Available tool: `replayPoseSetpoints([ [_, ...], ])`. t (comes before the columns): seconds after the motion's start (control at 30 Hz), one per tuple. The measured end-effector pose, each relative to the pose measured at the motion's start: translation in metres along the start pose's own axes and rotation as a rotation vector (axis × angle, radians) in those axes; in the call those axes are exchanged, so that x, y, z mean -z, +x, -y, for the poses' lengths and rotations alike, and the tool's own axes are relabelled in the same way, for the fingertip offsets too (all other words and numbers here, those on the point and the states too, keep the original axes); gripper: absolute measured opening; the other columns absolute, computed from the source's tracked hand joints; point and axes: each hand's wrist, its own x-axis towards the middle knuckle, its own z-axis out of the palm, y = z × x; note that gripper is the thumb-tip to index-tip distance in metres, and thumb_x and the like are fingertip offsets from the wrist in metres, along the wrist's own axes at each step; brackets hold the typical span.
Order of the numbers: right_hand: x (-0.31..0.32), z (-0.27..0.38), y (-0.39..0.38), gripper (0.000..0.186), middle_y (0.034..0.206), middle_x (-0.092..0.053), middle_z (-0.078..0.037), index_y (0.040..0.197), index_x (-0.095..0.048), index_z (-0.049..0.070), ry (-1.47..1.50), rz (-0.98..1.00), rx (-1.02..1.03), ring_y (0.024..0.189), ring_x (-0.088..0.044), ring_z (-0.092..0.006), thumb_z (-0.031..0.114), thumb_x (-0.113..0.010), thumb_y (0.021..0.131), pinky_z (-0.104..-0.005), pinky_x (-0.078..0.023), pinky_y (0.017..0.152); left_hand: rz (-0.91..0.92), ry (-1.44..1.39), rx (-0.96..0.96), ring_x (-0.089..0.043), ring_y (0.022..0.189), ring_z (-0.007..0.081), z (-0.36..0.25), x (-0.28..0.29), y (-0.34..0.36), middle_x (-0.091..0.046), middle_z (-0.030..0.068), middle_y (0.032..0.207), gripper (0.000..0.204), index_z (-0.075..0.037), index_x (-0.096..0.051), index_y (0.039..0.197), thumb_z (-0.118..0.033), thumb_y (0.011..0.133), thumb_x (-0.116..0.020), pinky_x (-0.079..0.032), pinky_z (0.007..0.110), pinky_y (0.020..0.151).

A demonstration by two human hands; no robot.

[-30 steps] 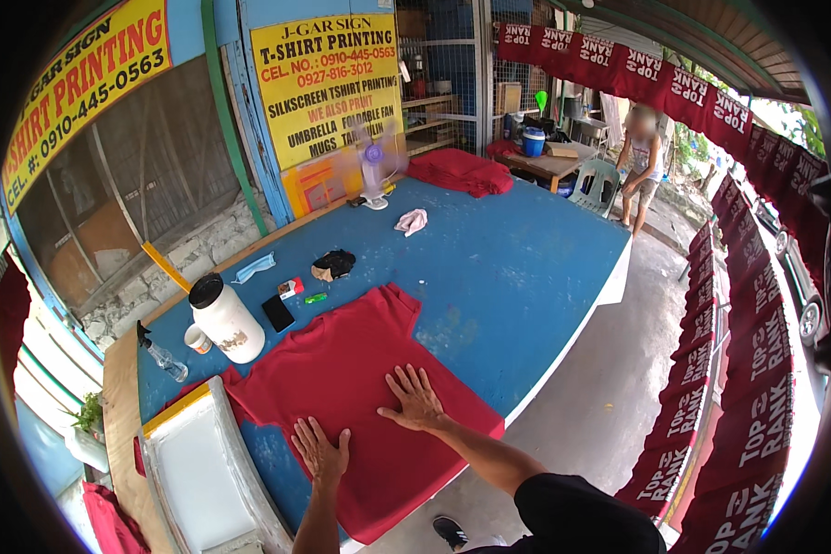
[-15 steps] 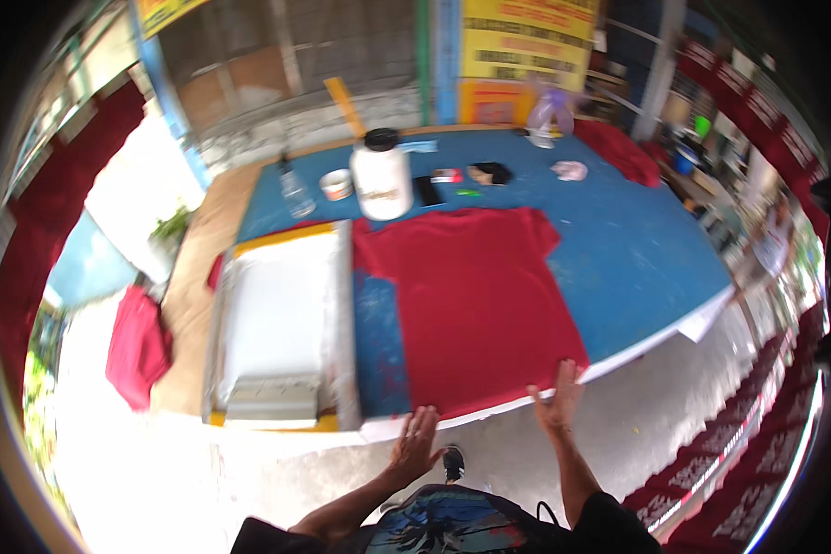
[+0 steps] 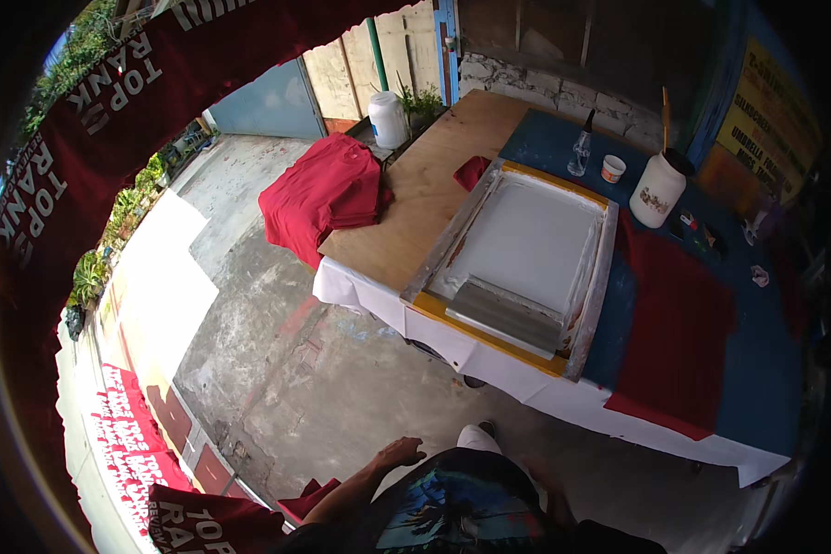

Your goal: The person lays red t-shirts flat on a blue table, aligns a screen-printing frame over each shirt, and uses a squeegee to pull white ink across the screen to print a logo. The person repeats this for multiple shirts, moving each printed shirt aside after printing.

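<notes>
Left hand [image 3: 402, 451]: half-open, fingers loose
Right hand [image 3: 554, 494]: shadowed, can't tell
Red shirt [image 3: 676, 346]: hem at bench [image 3: 755, 397] edge, 4 o'clock
Floor [image 3: 268, 379]: concrete expanse, 8 o'clock

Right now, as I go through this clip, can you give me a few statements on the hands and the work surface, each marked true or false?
1. The squeegee lies inside the frame, at the end nearer the person. True.
2. The left hand is pressing on the spread red shirt. False: the left hand is well away from the shirt.
3. The cup stands between the spray bottle and the black-topped jar. True.
4. The spray bottle lies on its side. False: it stands upright.
5. The spread red shirt is left of the frame. False: it is right of it.
</notes>
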Motion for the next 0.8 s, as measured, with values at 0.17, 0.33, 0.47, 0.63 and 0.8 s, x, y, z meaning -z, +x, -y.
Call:
replayPoseSetpoints([
  [0.17, 0.056, 0.169, 0.107, 0.096, 0.155, -0.062, -0.023, 0.156, -0.056, 0.000, 0.325, 0.259, -0.204, 0.141, -0.062, -0.0302, 0.066, -0.082, 0.091, -0.0410, -0.049, 0.118, -0.172, 0.016, 0.047, -0.068, 0.128, 0.0436, 0.081, 0.111, 0.012, -0.075, 0.0240, 0.132, 0.059, -0.002, -0.071, 0.138, -0.048, 0.101, -0.071, -0.054, 0.052, 0.110],
  [0.33, 0.107, 0.408, 0.157, 0.062, 0.141, -0.074, -0.014, 0.148, -0.065, 0.001, 0.418, 0.539, 0.150, 0.129, -0.069, -0.0225, 0.041, -0.080, 0.103, -0.0353, -0.053, 0.111, -0.265, 0.095, 0.128, -0.072, 0.119, 0.0436, 0.145, 0.267, 0.015, -0.078, 0.0228, 0.123, 0.045, -0.003, -0.079, 0.121, -0.042, 0.100, -0.071, -0.056, 0.051, 0.105],
  [0.47, 0.142, 0.558, 0.189, 0.066, 0.135, -0.076, -0.017, 0.145, -0.066, -0.001, 0.393, 0.602, 0.320, 0.126, -0.072, -0.0236, 0.046, -0.080, 0.101, -0.0359, -0.054, 0.110, -0.421, -0.005, 0.149, -0.078, 0.107, 0.0399, 0.156, 0.379, 0.007, -0.080, 0.0253, 0.112, 0.046, -0.002, -0.078, 0.123, -0.040, 0.097, -0.076, -0.061, 0.049, 0.095],
  [0.63, 0.177, 0.696, 0.304, 0.062, 0.115, -0.082, -0.019, 0.134, -0.073, -0.001, 0.443, 0.271, 0.488, 0.107, -0.080, -0.0272, 0.049, -0.081, 0.098, -0.0399, -0.062, 0.094, -0.465, -0.182, 0.054, -0.081, 0.104, 0.0310, 0.157, 0.460, 0.034, -0.083, 0.0194, 0.112, 0.045, -0.003, -0.075, 0.131, -0.036, 0.101, -0.077, -0.063, 0.043, 0.090],
  [0.8, 0.223, 0.781, 0.497, 0.053, 0.106, -0.081, -0.018, 0.124, -0.075, 0.000, 0.350, -0.552, 0.428, 0.096, -0.080, -0.0302, 0.044, -0.084, 0.095, -0.0414, -0.063, 0.087, -0.285, -0.228, 0.058, -0.078, 0.115, 0.0304, 0.200, 0.463, 0.064, -0.081, 0.0175, 0.123, 0.051, -0.006, -0.070, 0.142, -0.039, 0.104, -0.074, -0.060, 0.043, 0.100],
])
